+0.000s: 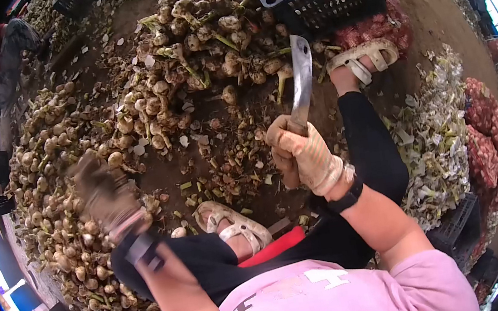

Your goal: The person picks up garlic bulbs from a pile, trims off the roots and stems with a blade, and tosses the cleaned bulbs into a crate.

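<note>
My right hand (306, 153), in a dirt-stained glove, is wrapped round the handle of a knife (302, 79). Its broad metal blade points up and away, with a small hole near the tip. My gloved left hand (102, 190) is smeared by motion over the edge of a heap of garlic bulbs (57, 199) with short-cut stems. I cannot make out its fingers or whether anything is in them. Ahead lies a pile of soil-covered garlic with stalks (227, 39), beyond the knife and apart from both hands.
A black plastic crate (333, 3) stands at the upper right beside a red net sack (380, 25). Pale peelings (432, 137) and full red net sacks (489, 136) lie to my right. My sandalled feet (233, 225) rest among cut stalks on the dirt floor (166, 169).
</note>
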Available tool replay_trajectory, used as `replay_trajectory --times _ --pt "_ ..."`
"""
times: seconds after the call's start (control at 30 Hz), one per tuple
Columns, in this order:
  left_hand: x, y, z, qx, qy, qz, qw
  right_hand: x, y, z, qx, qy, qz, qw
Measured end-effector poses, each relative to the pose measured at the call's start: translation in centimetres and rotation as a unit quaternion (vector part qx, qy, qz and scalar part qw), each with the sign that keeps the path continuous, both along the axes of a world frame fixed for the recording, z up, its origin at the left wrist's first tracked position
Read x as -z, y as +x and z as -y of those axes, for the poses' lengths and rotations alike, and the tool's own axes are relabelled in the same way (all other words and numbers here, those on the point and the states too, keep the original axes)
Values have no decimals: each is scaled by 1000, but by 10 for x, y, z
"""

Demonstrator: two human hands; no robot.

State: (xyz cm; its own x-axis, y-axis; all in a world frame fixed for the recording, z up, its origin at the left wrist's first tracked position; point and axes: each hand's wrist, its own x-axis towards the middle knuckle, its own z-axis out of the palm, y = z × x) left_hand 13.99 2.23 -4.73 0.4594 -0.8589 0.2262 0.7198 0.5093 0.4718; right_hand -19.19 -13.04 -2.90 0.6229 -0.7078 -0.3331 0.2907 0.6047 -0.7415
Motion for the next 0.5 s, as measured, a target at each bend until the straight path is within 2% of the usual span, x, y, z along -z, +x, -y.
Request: replay_trajectory --times 0.03,0.07,0.1,0.17,0.23,0.27,0.3,0.33,0.37,0.43,0.47,0.5 --pt "-1 -48 47 -112 265 75 955 2 -2 2 -15 -11 -12 1000" --pt "-2 -98 92 -209 507 145 823 1 -3 4 -22 -15 -39 999" --pt "34 -103 114 -127 472 130 863 -2 -4 5 -28 -16 -66 997" --pt "138 -104 158 -84 374 312 869 -11 -6 8 -33 24 -80 996" --pt "179 -113 195 -28 449 493 745 -7 -9 12 -46 35 -103 993" --pt "188 -116 211 3 510 612 605 -6 -10 14 -48 28 -111 992" --pt "188 -121 225 32 550 708 442 -4 -9 16 -49 32 -109 992" --pt "178 -128 235 78 580 747 316 -3 -8 17 -53 42 -118 991" --pt "166 -127 241 80 579 747 317 -4 -7 19 -56 52 -128 989" --pt "150 -126 248 171 592 716 328 -9 -6 22 -55 66 -118 989" --pt "162 -127 239 121 570 727 362 -9 -7 22 -58 54 -100 992" --pt "177 -126 227 122 568 729 362 -10 -8 23 -62 41 -79 994"
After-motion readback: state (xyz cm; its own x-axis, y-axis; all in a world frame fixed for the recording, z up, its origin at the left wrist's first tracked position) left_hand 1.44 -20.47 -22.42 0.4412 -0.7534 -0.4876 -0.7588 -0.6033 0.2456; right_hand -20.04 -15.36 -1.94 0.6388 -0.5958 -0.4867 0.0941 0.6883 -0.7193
